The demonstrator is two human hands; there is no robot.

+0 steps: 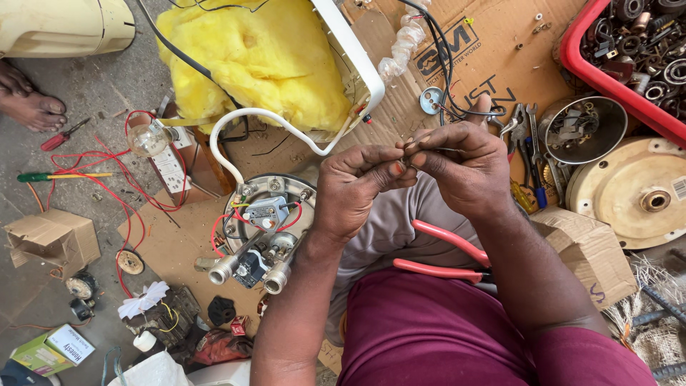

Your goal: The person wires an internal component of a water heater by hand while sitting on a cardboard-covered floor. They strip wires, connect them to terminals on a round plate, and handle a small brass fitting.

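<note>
Both the left hand (354, 189) and the right hand (464, 168) pinch a thin, bare wire end (413, 145) between narrow fingers (396, 170); it looks light, springy and easily kinked, best gripped just behind its tip.

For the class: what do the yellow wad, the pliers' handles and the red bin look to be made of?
Yellow wad: probably fibre insulation wool, fluffy and matt.
Pliers' handles: likely rubber or plastic sleeves, smooth pink-red, over a metal tool.
Red bin: seemingly moulded plastic, glossy rim.
</note>
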